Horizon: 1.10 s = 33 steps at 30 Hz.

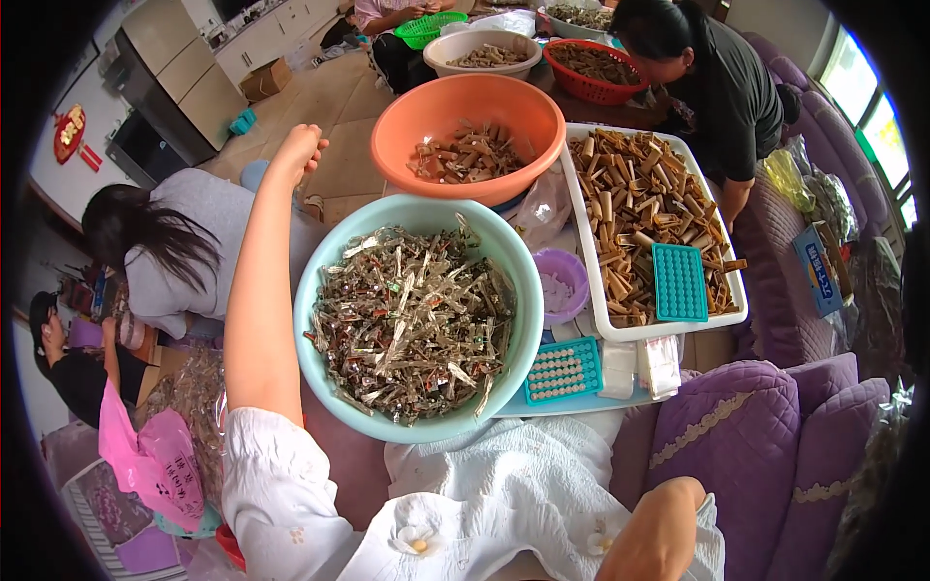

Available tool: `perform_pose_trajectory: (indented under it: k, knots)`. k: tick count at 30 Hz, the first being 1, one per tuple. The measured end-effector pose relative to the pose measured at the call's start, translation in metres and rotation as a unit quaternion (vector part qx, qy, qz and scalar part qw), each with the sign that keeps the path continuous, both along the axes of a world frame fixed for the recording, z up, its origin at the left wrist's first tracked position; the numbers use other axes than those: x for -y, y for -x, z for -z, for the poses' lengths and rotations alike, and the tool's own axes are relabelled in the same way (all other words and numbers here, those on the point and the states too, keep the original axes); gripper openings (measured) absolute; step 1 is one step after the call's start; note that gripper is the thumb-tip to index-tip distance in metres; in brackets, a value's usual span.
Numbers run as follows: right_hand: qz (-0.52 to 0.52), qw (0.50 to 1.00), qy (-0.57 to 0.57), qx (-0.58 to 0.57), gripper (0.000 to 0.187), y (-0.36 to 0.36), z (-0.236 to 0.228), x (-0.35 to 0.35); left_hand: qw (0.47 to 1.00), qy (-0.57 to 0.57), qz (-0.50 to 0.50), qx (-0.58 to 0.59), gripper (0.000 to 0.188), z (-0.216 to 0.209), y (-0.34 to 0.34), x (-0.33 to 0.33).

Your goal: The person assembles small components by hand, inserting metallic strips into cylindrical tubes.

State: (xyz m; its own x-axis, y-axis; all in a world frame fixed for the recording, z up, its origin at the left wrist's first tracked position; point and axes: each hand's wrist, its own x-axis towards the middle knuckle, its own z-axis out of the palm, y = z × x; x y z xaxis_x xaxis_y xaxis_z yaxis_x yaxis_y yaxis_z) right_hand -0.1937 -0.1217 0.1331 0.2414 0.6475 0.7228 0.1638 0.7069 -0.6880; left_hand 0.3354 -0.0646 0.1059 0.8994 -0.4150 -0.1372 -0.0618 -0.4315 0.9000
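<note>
Nearest to you is your own white garment (484,504), which covers your lap, and your right forearm (659,533) comes in at the lower edge over it. Your right hand is below the edge of the picture, so I cannot tell if its fingers are open or closed.

Just beyond the garment, the light green basin (325,281) rests against your lap. It is filled with a heap of crumpled shiny wrappers (412,324). Your left arm goes up along the left side of this basin, and your left hand (298,150) is raised far out, past the basin rim. Its fingers are curled into a loose fist, but I cannot see if something is inside it.

Farther, the orange basin (426,107) holds short brown sticks (465,155). To the right lies a white tray (581,242) full of similar brown rolls, with a teal perforated tray (678,283) on top of them. A second teal tray (564,370) filled with small pale pieces lies near, just right of the green basin, and a small purple bowl (572,271) stands between the green basin and the white tray.

On the left a person in grey (194,242) bends down. On the far right a person in a dark shirt (727,87) leans over the table.
</note>
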Motion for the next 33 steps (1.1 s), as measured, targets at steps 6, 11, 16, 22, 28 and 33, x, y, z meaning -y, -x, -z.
perform_pose_trajectory:
  k: [6,11,16,22,28,33]
  knots:
    - [0.033,0.998,0.008,0.057,0.019,0.008,-0.016,0.020,0.905,-0.349,-0.001,0.242,0.060,-0.003,-0.005,0.014]
    - [0.065,0.990,0.016,0.124,0.018,0.017,-0.036,0.036,0.878,-0.406,-0.013,0.252,0.070,-0.023,-0.008,0.011]
    - [0.155,0.971,0.025,0.181,0.021,0.028,-0.055,0.043,0.867,-0.397,-0.033,0.301,0.068,-0.045,-0.011,0.012]
    - [0.102,0.970,0.049,0.215,0.019,0.023,-0.053,0.039,0.848,-0.441,-0.018,0.294,0.068,-0.058,0.000,0.010]
    - [0.053,0.966,0.061,0.246,0.015,0.022,-0.054,0.038,0.819,-0.501,-0.020,0.280,0.071,-0.053,-0.002,0.008]
    - [0.113,0.952,0.063,0.277,0.015,0.033,-0.060,0.042,0.746,-0.651,0.088,0.108,0.032,-0.051,-0.022,-0.023]
